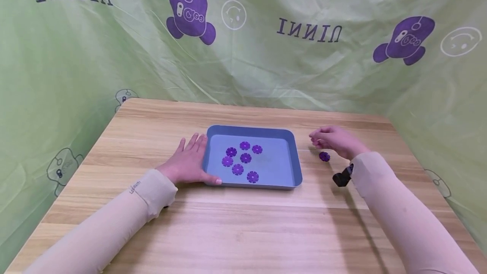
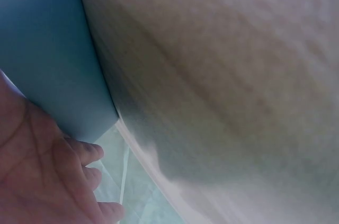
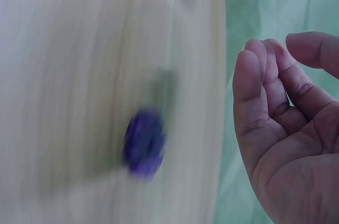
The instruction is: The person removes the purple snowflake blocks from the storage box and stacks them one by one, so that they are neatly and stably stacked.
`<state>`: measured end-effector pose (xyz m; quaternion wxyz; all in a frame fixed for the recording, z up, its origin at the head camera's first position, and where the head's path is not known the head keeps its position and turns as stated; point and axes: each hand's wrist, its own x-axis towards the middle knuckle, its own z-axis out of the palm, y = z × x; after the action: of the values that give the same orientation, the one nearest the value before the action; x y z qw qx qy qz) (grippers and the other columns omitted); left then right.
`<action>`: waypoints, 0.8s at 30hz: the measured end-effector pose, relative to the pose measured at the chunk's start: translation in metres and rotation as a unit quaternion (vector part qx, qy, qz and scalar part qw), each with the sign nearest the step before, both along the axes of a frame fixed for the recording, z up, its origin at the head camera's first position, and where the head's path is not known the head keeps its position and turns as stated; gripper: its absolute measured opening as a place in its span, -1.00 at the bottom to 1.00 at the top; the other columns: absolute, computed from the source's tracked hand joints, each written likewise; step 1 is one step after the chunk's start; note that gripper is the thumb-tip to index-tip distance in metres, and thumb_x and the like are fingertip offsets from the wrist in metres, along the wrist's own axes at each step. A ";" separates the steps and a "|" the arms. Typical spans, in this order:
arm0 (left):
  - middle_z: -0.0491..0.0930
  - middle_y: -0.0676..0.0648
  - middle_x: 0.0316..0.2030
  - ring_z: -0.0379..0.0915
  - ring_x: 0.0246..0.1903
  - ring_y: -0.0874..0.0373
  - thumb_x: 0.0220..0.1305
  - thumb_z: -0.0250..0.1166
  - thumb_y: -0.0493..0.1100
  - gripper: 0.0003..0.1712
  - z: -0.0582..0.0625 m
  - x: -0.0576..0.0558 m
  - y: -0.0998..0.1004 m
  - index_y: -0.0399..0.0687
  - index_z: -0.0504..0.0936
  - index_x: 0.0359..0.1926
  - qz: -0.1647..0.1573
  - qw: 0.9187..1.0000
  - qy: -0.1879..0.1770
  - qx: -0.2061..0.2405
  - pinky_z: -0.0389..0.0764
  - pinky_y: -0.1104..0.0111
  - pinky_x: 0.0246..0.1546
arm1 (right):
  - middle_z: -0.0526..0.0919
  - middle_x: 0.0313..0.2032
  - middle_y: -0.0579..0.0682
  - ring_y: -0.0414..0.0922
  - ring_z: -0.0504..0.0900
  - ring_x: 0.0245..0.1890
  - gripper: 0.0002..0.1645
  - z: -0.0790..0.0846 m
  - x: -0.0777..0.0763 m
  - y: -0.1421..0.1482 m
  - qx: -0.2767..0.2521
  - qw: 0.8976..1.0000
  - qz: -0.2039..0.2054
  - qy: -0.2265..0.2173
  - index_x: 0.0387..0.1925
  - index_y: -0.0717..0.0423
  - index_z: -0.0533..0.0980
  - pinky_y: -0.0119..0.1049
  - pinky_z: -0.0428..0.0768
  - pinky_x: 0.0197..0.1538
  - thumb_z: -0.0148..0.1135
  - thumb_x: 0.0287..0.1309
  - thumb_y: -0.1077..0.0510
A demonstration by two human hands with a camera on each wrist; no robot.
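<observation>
A blue-grey rectangular tray (image 1: 274, 155) sits on the wooden table, with several purple notched plastic discs (image 1: 245, 158) spread over its left and middle part. My left hand (image 1: 189, 160) lies with spread fingers against the tray's left side, its thumb at the front left corner. The left wrist view shows the palm (image 2: 37, 166) beside the blue tray wall (image 2: 47, 49). To the right of the tray, my right hand (image 1: 336, 141) hovers with loosely bent fingers. In the right wrist view nothing shows between its thumb and fingers. Near it on the table lies a darker purple notched piece (image 1: 324, 156), blurred in the right wrist view.
The wooden table (image 1: 243, 231) reaches back to a green cloth (image 1: 251, 71) with purple prints, which hangs behind and at both sides. A black device (image 1: 342, 177) is fixed at the right wrist.
</observation>
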<state>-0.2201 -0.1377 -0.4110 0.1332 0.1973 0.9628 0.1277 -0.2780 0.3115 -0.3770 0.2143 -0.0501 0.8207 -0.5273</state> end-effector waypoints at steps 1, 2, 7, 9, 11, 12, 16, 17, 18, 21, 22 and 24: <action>-0.25 -0.37 0.61 -0.49 0.59 -0.22 -0.16 0.38 0.69 0.75 0.000 0.000 0.000 -0.44 -0.23 0.59 0.000 1.000 0.000 0.001 -0.41 -0.16 0.51 | 0.63 -0.14 0.08 -0.20 0.65 -0.16 -0.50 0.002 0.000 -0.006 -0.004 1.000 0.004 0.001 0.22 0.68 0.31 -0.35 0.66 0.03 0.03 0.52 0.26; -0.26 -0.37 0.61 -0.50 0.59 -0.22 -0.16 0.37 0.70 0.75 0.000 0.000 0.000 -0.44 -0.24 0.60 0.000 1.000 -0.001 0.000 -0.42 -0.15 0.52 | 0.63 -0.14 0.09 -0.19 0.65 -0.16 -0.51 0.004 -0.001 -0.012 -0.007 1.000 0.011 0.005 0.21 0.67 0.33 -0.33 0.66 0.04 0.03 0.53 0.25; -0.26 -0.37 0.61 -0.51 0.59 -0.23 -0.15 0.37 0.69 0.74 0.000 0.000 0.000 -0.44 -0.24 0.59 -0.001 1.000 0.000 -0.003 -0.42 -0.15 0.51 | 0.62 -0.18 0.12 -0.14 0.66 -0.19 -0.55 0.012 -0.002 -0.039 -0.022 0.999 0.027 0.018 0.15 0.66 0.40 -0.24 0.68 0.06 0.07 0.52 0.25; -0.26 -0.37 0.61 -0.51 0.59 -0.23 -0.14 0.37 0.69 0.74 0.000 0.000 0.000 -0.45 -0.24 0.59 0.000 1.000 0.000 -0.003 -0.42 -0.16 0.51 | 0.63 -0.15 0.16 -0.10 0.66 -0.17 -0.56 0.014 -0.003 -0.049 -0.024 0.999 0.035 0.018 0.15 0.66 0.40 -0.22 0.68 0.07 0.07 0.52 0.27; -0.26 -0.37 0.61 -0.51 0.59 -0.22 -0.15 0.38 0.68 0.74 0.000 0.000 0.000 -0.44 -0.24 0.59 0.002 1.000 -0.001 -0.002 -0.43 -0.15 0.51 | 0.63 -0.09 0.22 -0.06 0.65 -0.12 -0.57 0.014 -0.003 -0.060 -0.019 0.999 0.046 0.014 0.15 0.65 0.41 -0.18 0.67 0.11 0.07 0.51 0.28; -0.26 -0.37 0.61 -0.51 0.59 -0.22 -0.15 0.38 0.68 0.74 0.000 0.000 0.000 -0.44 -0.24 0.60 0.002 1.000 -0.001 -0.001 -0.43 -0.15 0.51 | 0.62 -0.05 0.26 -0.03 0.64 -0.09 -0.57 0.014 -0.002 -0.065 -0.015 0.998 0.053 0.012 0.17 0.64 0.41 -0.17 0.66 0.13 0.06 0.51 0.28; -0.27 -0.34 0.61 -0.52 0.59 -0.19 -0.17 0.38 0.70 0.75 -0.001 -0.001 0.000 -0.42 -0.25 0.60 0.004 1.000 -0.002 -0.001 -0.44 -0.12 0.52 | 0.61 0.04 0.36 0.10 0.63 0.01 -0.59 0.010 0.001 -0.085 0.011 0.997 0.081 -0.002 0.16 0.59 0.44 -0.04 0.62 0.21 0.10 0.48 0.28; -0.27 -0.33 0.62 -0.53 0.60 -0.19 -0.18 0.37 0.70 0.76 -0.001 -0.001 0.000 -0.41 -0.25 0.60 0.004 1.000 -0.002 -0.003 -0.45 -0.12 0.52 | 0.61 0.04 0.37 0.13 0.63 0.03 -0.59 0.009 0.003 -0.090 0.018 0.996 0.089 -0.003 0.16 0.58 0.45 -0.03 0.62 0.21 0.11 0.47 0.28; -0.27 -0.33 0.62 -0.53 0.60 -0.19 -0.18 0.37 0.71 0.76 -0.001 -0.001 0.000 -0.41 -0.25 0.60 0.004 1.000 -0.001 -0.003 -0.45 -0.12 0.52 | 0.61 0.05 0.37 0.15 0.64 0.04 -0.58 0.008 0.005 -0.095 0.023 0.995 0.099 -0.006 0.16 0.57 0.46 -0.02 0.62 0.20 0.13 0.46 0.27; -0.27 -0.34 0.61 -0.52 0.60 -0.19 -0.18 0.37 0.71 0.76 -0.001 -0.001 0.000 -0.42 -0.24 0.60 0.004 1.000 0.000 -0.003 -0.44 -0.13 0.52 | 0.64 0.02 0.32 0.12 0.65 0.00 -0.60 0.005 0.011 -0.110 0.045 0.991 0.126 -0.008 0.13 0.52 0.50 -0.06 0.65 0.13 0.16 0.41 0.27; -0.27 -0.34 0.61 -0.52 0.60 -0.19 -0.18 0.37 0.71 0.76 -0.001 -0.001 0.000 -0.42 -0.25 0.60 0.004 1.000 0.000 -0.003 -0.44 -0.13 0.52 | 0.65 -0.02 0.29 0.08 0.66 -0.04 -0.61 0.004 0.014 -0.114 0.055 0.989 0.138 -0.006 0.11 0.49 0.52 -0.09 0.66 0.10 0.16 0.38 0.27; -0.27 -0.34 0.61 -0.52 0.60 -0.19 -0.18 0.37 0.70 0.76 -0.001 -0.001 0.000 -0.42 -0.25 0.60 0.005 1.000 -0.002 -0.003 -0.43 -0.12 0.52 | 0.67 -0.10 0.21 -0.01 0.64 -0.14 -0.66 0.003 0.020 -0.124 0.074 0.985 0.158 0.001 0.06 0.45 0.56 -0.16 0.68 0.00 0.18 0.34 0.29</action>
<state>-0.2214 -0.1378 -0.4118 0.1351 0.1915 0.9640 0.1257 -0.2583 0.1879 -0.3736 0.2971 -0.1633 0.8395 -0.4246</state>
